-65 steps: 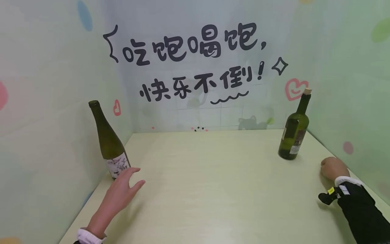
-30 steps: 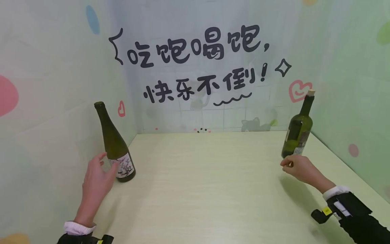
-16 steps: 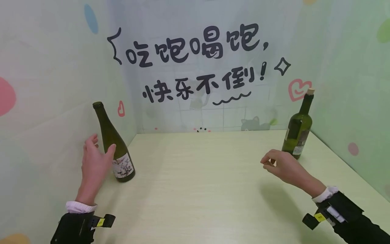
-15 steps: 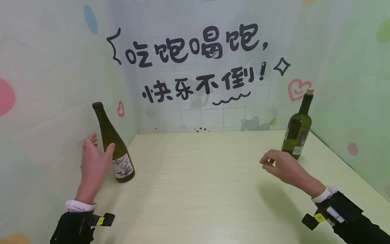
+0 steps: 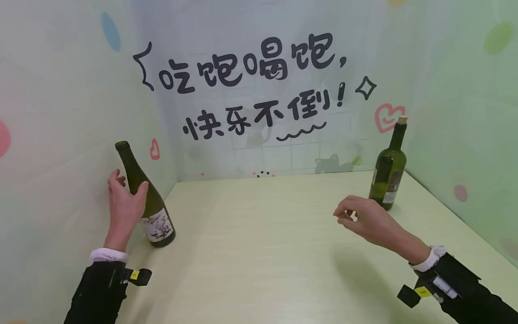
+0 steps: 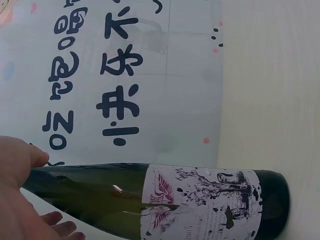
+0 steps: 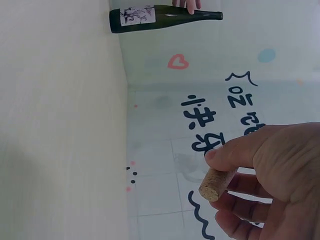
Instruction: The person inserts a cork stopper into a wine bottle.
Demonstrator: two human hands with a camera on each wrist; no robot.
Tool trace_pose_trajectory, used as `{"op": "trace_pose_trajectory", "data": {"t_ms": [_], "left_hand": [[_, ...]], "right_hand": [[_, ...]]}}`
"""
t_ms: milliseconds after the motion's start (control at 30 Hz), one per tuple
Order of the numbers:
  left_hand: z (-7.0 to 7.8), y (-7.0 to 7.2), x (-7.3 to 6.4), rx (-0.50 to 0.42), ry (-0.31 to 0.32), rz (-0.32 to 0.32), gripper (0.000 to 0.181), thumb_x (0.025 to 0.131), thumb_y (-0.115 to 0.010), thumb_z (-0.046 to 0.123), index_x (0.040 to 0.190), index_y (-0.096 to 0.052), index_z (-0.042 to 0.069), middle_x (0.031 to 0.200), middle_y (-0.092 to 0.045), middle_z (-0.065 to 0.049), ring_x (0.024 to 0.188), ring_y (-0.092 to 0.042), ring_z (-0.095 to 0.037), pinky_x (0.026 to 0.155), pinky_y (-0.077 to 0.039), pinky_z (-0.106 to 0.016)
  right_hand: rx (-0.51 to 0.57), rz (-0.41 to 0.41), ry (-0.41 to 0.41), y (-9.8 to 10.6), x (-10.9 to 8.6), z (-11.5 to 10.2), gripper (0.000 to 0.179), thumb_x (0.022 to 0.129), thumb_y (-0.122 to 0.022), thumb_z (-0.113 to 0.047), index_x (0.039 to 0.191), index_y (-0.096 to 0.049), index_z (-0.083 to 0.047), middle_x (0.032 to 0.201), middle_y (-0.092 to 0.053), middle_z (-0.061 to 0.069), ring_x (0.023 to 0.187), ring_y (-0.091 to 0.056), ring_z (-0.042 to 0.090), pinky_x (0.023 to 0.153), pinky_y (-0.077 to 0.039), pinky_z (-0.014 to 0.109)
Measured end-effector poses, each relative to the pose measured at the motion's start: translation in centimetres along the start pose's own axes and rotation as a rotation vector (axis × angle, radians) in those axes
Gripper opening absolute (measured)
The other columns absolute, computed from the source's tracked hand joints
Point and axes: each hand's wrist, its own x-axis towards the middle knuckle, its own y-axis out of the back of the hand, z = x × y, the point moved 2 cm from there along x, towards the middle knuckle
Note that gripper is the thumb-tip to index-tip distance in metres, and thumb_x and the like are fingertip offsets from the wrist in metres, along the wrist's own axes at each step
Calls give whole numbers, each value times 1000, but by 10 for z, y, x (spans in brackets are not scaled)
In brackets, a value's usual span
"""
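Observation:
My left hand (image 5: 126, 204) reaches around the upper body of a tall green bottle (image 5: 158, 225) standing upright at the left. Its thumb lies across the near side of the glass and its fingers are on the far left, not closed tightly. A label with a tree drawing shows on this bottle (image 6: 200, 200) in the left wrist view; its mouth has no stopper. My right hand (image 5: 370, 220) hovers over the table's right half. Between thumb and fingers it pinches a cork (image 7: 217, 184), clear in the right wrist view but hidden in the head view.
A second green wine bottle (image 5: 388, 177), with a cork in its neck, stands behind my right hand. Printed cloth walls (image 5: 457, 112) enclose the pale table (image 5: 259, 252) at left, back and right.
My left hand has moved up along the left bottle, from its base to its upper body. The right hand has come away from the right edge toward the middle, raised above the table.

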Motion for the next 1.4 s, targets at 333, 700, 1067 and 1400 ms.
{"op": "trace_pose_trajectory", "data": {"t_ms": [333,700,1067,1400], "left_hand": [[-13,-11,18,-63,42,-21,83,94,-43,54,153,-8,6,148,-28,-23,129,-35,-40,104,-29,-56],[-10,-22,22,-106,67,-20,82,93,-43,56,153,-13,10,146,-35,-20,123,-41,-36,101,-34,-54],[6,-48,22,-88,6,-82,85,92,-44,59,153,-14,8,144,-37,-23,122,-44,-40,100,-34,-57],[22,-79,17,-94,-45,-182,84,92,-48,57,152,-15,8,145,-36,-24,124,-43,-41,102,-31,-59]], "right_hand": [[12,23,44,6,2,-13,19,80,-74,-6,90,-69,-22,87,-59,-15,77,-54,2,67,-50,25],[7,62,90,18,4,-20,19,79,-75,-7,90,-68,-22,88,-59,-16,76,-53,1,65,-48,25],[-6,79,93,27,2,-21,19,78,-76,-6,90,-69,-19,88,-62,-11,76,-54,2,65,-49,25],[16,72,64,30,-3,-19,19,79,-76,-6,91,-70,-19,89,-62,-11,77,-54,3,66,-49,25]]}}
